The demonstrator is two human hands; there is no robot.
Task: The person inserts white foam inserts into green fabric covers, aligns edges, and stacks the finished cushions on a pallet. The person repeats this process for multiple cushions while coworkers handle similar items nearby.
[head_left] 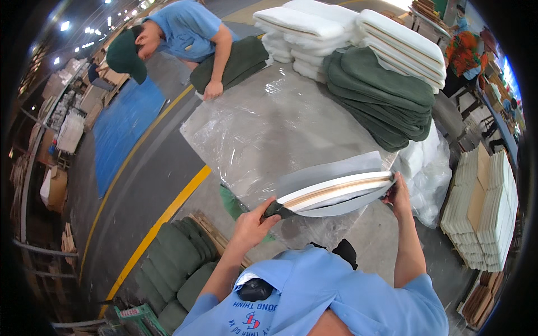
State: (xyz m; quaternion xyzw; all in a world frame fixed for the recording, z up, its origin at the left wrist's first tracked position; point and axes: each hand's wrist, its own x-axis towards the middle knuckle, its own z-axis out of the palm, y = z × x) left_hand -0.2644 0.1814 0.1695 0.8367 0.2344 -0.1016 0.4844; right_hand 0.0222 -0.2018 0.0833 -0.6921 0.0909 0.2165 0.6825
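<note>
Cushion [336, 193]: flat white pad with a tan edge, held level above the table [269, 117], between the two hands.
Bag [330, 175]: clear-grey plastic sleeve around the cushion; mouth toward the right hand, closed end toward the left.
Left hand [255, 221]: fingers pressed together, pinching the dark corner of the cushion through the bag.
Right hand [399, 193]: fingers curled on the bag's open end, gripping its edge.
Plastic sheet [263, 134]: spread on the table just beyond the grip.
Green stack [386, 98]: beyond the right hand, well apart.
White stack [314, 28]: farther back.
Floor pile [179, 263]: green cushions below the left hand.
Co-worker [185, 33]: across the table, one hand on a green cushion.
</note>
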